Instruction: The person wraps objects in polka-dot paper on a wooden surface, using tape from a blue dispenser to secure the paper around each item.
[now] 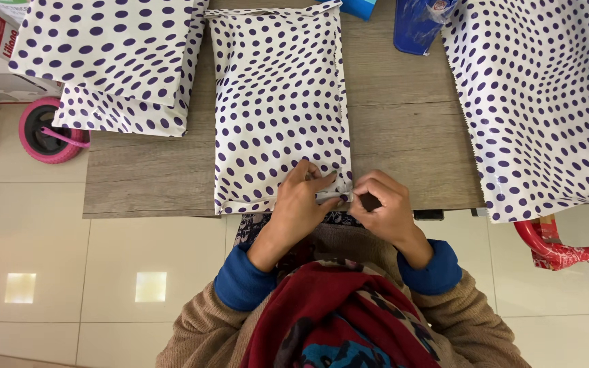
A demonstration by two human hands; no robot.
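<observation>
A package wrapped in white paper with purple dots (277, 102) lies on the wooden table (403, 129), its near edge at the table's front. My left hand (301, 204) presses on the package's near right corner, fingers on the folded paper. My right hand (386, 208) is beside it, pinching a small strip, seemingly tape (332, 197), at that corner together with the left fingers. A dark object shows under my right fingers; I cannot tell what it is.
Two more dotted wrapped packages (114, 61) are stacked at the table's left. A loose sheet of dotted paper (547, 102) hangs over the right side. A blue holder (414, 27) stands at the back. A pink wheel (46, 129), boxes and a red frame (553, 249) stand on the tiled floor.
</observation>
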